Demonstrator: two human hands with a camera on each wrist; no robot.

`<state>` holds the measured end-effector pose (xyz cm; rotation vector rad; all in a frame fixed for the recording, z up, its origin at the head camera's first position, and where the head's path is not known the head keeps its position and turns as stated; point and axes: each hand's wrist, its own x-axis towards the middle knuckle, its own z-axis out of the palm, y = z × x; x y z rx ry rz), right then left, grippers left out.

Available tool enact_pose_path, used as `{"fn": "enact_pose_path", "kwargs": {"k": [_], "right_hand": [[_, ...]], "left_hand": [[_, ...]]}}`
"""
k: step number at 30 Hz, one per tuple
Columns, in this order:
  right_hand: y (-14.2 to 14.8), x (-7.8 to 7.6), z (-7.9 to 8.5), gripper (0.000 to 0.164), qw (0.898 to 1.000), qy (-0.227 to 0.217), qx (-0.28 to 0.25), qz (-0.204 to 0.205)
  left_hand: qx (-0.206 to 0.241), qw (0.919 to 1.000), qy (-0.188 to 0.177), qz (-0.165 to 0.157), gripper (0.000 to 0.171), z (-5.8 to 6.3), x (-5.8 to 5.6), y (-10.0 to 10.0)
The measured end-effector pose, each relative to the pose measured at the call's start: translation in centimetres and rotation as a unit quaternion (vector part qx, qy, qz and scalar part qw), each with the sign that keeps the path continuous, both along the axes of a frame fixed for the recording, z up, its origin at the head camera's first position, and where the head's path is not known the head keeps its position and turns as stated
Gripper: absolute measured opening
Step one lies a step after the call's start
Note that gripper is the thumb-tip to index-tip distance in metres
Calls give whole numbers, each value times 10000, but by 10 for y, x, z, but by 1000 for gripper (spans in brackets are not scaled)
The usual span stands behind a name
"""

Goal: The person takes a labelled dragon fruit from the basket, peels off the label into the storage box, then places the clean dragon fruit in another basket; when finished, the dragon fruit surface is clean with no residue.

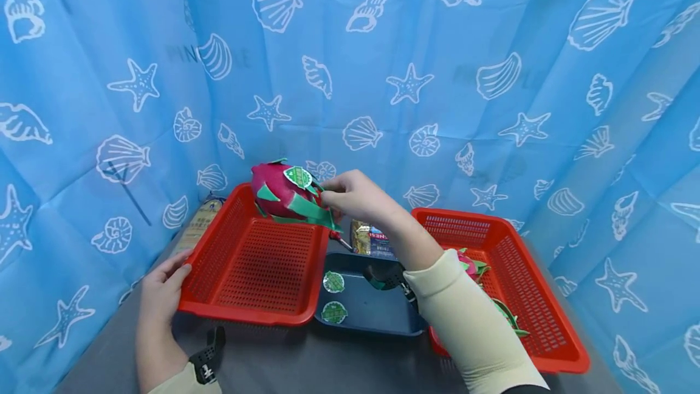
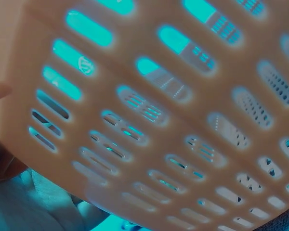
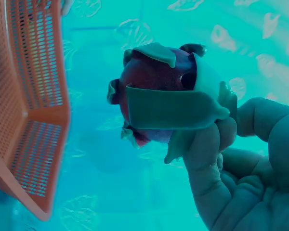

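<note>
My right hand (image 1: 358,199) pinches a dragon fruit (image 1: 277,192) by its green leafy end. The fruit is magenta with green scales and a round green label, and it hangs over the back part of the left red basket (image 1: 254,316). In the right wrist view, thumb and fingers close round the stem end of the dragon fruit (image 3: 159,72). My left hand (image 1: 164,284) holds the left rim of that same basket, thumb over the edge. Slots in the basket wall (image 2: 149,125) fill the left wrist view, with part of the left hand (image 2: 43,202) below.
A dark blue tray (image 1: 377,315) with two round green labels (image 1: 334,282) stands between the baskets. The right red basket (image 1: 547,284) holds another dragon fruit (image 1: 471,266), partly behind my right arm. Packets (image 1: 377,240) stand behind the tray, and a shell-patterned curtain (image 1: 339,47) encloses the table.
</note>
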<state>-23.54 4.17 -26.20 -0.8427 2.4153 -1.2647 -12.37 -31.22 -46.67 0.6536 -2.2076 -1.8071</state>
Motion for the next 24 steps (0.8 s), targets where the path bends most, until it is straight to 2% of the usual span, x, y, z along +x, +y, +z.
{"fn": "enact_pose_path", "kwargs": {"k": [5, 10, 16, 20, 24], "right_hand": [[38, 33, 18, 35, 9999, -89, 46, -137], [75, 66, 21, 38, 10000, -25, -13, -5], [116, 102, 6, 41, 9998, -99, -133, 92], [135, 124, -13, 43, 9984, -446, -244, 229], [146, 140, -37, 40, 9952, -858, -317, 352]], "left_hand": [[39, 10000, -47, -30, 55, -2, -2, 1], [76, 9999, -90, -30, 58, -3, 0, -4], [91, 9998, -148, -25, 58, -5, 1, -7], [101, 9999, -129, 3, 57, -4, -1, -5], [72, 9999, -83, 11, 56, -4, -2, -2]]}}
